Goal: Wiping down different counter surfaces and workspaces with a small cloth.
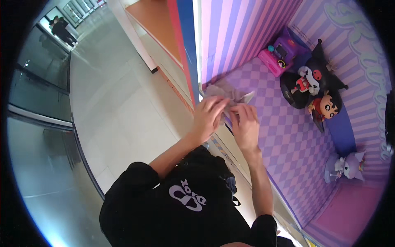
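A crumpled greyish cloth [224, 91] lies bunched at the front left corner of a display box, with a pale pointed corner sticking out on its right. My left hand [209, 117] is closed on its near left side, fingers bent together. Close beside it, my right hand [246, 125] grips the cloth with thumb and fingers pinched. Both hands are over the box's front edge [284, 206]. Part of the cloth is hidden under my fingers.
On the purple checked display floor [275, 136] stand a pink and purple toy [279, 53], a black horned figure [325, 78], a dark-haired figure [328, 106] and a lilac figure [353, 165]. A blue and red post [187, 49] rises left of the hands. Two people stand far back in the corridor.
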A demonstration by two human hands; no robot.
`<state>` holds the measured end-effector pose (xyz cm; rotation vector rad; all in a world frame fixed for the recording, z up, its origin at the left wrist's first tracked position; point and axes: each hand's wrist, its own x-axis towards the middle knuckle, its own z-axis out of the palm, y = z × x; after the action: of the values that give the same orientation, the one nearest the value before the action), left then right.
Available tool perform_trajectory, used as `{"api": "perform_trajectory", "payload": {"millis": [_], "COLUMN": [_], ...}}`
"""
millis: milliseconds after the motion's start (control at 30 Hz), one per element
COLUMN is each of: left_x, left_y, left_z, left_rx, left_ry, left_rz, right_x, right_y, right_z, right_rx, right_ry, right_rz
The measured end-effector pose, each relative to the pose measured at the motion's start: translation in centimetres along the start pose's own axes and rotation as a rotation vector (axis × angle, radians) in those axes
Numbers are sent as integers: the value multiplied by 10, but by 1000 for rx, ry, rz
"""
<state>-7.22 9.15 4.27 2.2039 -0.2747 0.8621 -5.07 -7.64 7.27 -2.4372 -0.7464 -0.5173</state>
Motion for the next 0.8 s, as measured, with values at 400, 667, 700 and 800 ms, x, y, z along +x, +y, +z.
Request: {"api": "perform_trajectory", "payload": {"millis": [400, 667, 700, 800], "left_x": [177, 126, 97, -8], "left_y": [-6, -38, -59, -91], "left_z": [-129, -48, -24, 39], "left_rx": [-446, -136, -159, -269], "left_ry": [779, 552, 544, 438], "left_rz": [224, 330, 264, -12], "right_x": [95, 42, 30, 4], "right_y": [-99, -56, -51, -42], "right_z": [-58, -38, -35, -20], "right_rx": [618, 712, 696, 646], "right_ry": [611, 796, 810, 832], "right_rz": [-270, 227, 270, 359]}}
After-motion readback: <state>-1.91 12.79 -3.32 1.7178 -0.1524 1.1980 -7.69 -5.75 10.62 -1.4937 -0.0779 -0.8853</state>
